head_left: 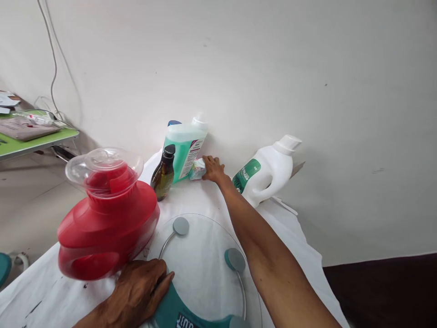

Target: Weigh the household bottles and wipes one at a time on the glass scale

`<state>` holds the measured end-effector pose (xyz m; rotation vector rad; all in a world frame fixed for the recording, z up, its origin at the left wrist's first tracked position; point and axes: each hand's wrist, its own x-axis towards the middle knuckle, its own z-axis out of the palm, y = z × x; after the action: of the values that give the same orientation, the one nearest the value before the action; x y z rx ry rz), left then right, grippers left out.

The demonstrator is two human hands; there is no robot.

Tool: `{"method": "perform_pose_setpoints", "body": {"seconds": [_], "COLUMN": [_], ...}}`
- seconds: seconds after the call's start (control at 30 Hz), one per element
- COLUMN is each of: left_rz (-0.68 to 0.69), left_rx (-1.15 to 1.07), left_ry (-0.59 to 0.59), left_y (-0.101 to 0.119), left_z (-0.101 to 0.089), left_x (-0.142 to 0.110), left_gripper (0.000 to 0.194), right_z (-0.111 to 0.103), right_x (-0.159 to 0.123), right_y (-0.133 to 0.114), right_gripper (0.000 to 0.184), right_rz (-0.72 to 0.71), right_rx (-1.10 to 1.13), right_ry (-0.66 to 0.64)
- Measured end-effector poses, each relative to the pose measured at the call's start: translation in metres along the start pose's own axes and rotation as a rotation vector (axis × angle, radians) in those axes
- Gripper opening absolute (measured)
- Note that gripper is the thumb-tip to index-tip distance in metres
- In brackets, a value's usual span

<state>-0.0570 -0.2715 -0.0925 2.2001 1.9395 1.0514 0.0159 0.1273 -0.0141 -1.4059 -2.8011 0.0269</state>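
My right hand [213, 169] reaches to the back of the table, its fingers closed on the side of a small whitish packet [197, 170] with a faint coloured print. That packet rests against a large bottle of green liquid [184, 148]. At the front, my left hand [141, 287] is curled at the left edge of a round glass scale [201, 255] with a teal body and grey round pads. Its thumb lies along the teal part, and its other fingertips are hidden. A red jug-like container [105, 223] with a clear flared top stands beside my left hand.
A brown pump bottle [164, 173] stands before the green bottle. To the right, a white detergent bottle [269, 168] leans near the wall [307, 68]. White cloth [293, 241] covers the table. A green table [37, 141] with a bag is at far left.
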Motion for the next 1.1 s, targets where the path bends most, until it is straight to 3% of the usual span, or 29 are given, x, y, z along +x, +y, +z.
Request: {"method": "perform_pose_setpoints", "body": {"seconds": [0.27,0.47,0.63,0.77,0.83,0.9,1.0,1.1], "left_rz": [0.007,-0.029,-0.069,-0.092,-0.098,-0.106,-0.124,-0.149], "left_rx": [0.025,-0.008,-0.028,-0.062,-0.083,-0.101,-0.111,-0.107], "left_ry": [0.002,-0.023,-0.096,-0.129,-0.134,-0.14,-0.149,-0.146], "left_y": [0.0,-0.003,-0.005,-0.006,-0.006,-0.006,-0.005,-0.003], "left_z": [0.001,0.003,0.0,-0.003,-0.005,-0.007,-0.009,-0.011], "left_x": [0.0,-0.004,-0.004,-0.004,-0.003,-0.002,-0.002,-0.001], "left_gripper": [0.037,0.036,0.035,0.037,0.037,0.037,0.036,0.036], "right_z": [0.006,0.005,-0.026,-0.045,-0.041,-0.029,-0.012,-0.006], "right_x": [-0.042,-0.092,-0.163,-0.242,-0.276,-0.302,-0.322,-0.332], "right_y": [0.002,-0.014,-0.023,-0.032,-0.042,-0.052,-0.059,-0.05], "right_gripper": [0.069,0.046,0.05,0.053,0.052,0.052,0.065,0.088], "right_rz": [0.139,0.149,0.163,0.087,0.083,0.093,0.068,0.024], "right_rx": [-0.026,0.03,0.069,0.191,0.18,0.167,0.225,0.466], "right_ry": [0.09,0.216,0.35,0.166,0.058,0.038,0.119,0.215]}}
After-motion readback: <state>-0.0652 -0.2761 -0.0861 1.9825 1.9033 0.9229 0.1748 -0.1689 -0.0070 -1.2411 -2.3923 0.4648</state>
